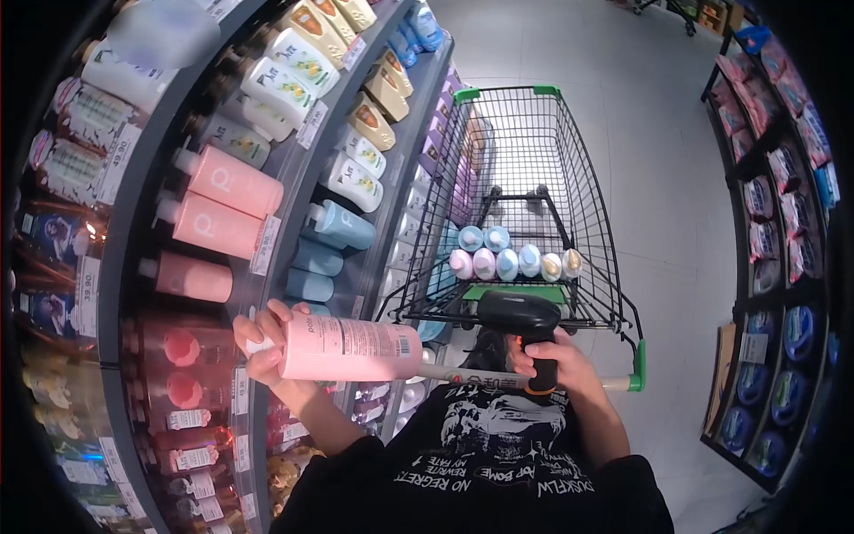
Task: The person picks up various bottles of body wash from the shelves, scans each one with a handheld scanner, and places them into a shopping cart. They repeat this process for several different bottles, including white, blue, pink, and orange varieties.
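My left hand [265,345] is wrapped around the white pump end of a pink pump bottle [350,349], which lies on its side in the air with its barcode label facing up. In my right hand [569,360] is a black handheld barcode scanner [519,313], gripped by its handle, its head pointing left above the cart's handlebar [476,377]. The bottle's base is close to the handlebar, left of the scanner. Beyond them stands a black wire shopping cart [583,191] with green corners, holding several upright bottles [507,262] with pink, blue and cream tops at its near end.
On the left, a shelf unit [294,169] carries rows of pump bottles, including more pink bottles [233,182] and blue bottles [342,224]. At the right is a black rack [772,205] with packaged goods. Grey floor [663,160] runs between cart and rack.
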A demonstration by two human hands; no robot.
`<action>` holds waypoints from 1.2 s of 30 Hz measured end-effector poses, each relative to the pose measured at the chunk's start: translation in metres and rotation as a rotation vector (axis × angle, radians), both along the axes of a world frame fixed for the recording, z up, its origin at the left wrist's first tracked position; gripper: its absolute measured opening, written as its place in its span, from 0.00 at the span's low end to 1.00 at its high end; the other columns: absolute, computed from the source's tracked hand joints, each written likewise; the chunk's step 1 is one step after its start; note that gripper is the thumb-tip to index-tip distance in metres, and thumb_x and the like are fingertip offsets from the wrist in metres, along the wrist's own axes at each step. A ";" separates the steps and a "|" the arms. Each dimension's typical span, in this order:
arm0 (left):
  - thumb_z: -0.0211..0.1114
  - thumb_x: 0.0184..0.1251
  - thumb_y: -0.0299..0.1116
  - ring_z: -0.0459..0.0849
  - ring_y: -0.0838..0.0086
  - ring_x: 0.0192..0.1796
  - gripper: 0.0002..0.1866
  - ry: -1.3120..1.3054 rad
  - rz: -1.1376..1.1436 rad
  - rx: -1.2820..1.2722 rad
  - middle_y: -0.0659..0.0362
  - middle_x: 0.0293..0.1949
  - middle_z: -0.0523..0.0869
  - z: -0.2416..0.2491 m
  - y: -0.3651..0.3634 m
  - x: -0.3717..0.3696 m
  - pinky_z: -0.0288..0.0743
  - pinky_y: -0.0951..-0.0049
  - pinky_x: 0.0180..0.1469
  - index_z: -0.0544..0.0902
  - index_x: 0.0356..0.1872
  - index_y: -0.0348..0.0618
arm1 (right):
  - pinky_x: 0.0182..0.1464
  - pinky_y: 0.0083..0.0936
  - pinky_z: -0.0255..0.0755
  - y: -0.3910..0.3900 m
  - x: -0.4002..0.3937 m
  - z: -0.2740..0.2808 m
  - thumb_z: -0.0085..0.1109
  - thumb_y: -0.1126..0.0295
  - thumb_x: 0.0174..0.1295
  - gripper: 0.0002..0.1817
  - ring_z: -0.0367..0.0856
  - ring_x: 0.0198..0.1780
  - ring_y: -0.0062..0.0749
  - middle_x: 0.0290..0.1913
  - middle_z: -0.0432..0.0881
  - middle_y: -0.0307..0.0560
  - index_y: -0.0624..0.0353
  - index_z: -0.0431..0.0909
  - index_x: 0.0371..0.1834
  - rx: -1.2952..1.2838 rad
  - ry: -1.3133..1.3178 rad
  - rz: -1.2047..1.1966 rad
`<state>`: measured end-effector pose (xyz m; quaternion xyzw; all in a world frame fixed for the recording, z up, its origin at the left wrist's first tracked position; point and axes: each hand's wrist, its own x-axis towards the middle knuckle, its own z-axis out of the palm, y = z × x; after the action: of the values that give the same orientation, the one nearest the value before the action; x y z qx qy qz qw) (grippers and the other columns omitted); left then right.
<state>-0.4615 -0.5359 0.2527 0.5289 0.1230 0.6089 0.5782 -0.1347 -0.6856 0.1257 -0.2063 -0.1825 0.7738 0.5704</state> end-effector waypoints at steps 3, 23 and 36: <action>0.63 0.39 0.25 0.74 0.61 0.43 0.14 0.016 -0.095 -0.068 0.59 0.19 0.72 -0.009 0.015 0.017 0.68 0.46 0.53 0.70 0.29 0.49 | 0.29 0.19 0.66 -0.008 0.022 -0.007 0.64 0.73 0.54 0.31 0.72 0.27 0.21 0.32 0.76 0.42 0.63 0.66 0.63 0.168 -0.202 0.177; 0.63 0.42 0.24 0.79 0.61 0.42 0.19 0.250 -0.323 -0.262 0.58 0.27 0.76 -0.022 0.086 0.111 0.76 0.46 0.53 0.71 0.40 0.43 | 0.25 0.18 0.67 0.001 0.027 -0.026 0.66 0.71 0.55 0.28 0.71 0.23 0.18 0.31 0.75 0.40 0.61 0.67 0.59 0.102 -0.101 0.071; 0.68 0.59 0.27 0.80 0.80 0.39 0.11 0.906 -0.036 -0.035 0.56 0.36 0.84 -0.115 0.164 0.253 0.76 0.78 0.41 0.74 0.38 0.36 | 0.27 0.18 0.68 0.001 0.019 -0.034 0.66 0.70 0.55 0.18 0.73 0.26 0.18 0.30 0.74 0.36 0.61 0.72 0.47 -0.147 -0.330 -0.084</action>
<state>-0.2087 -0.3719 0.1376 0.7341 0.3649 0.3038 0.4854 -0.1159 -0.6849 0.0916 -0.3791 -0.2079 0.7163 0.5477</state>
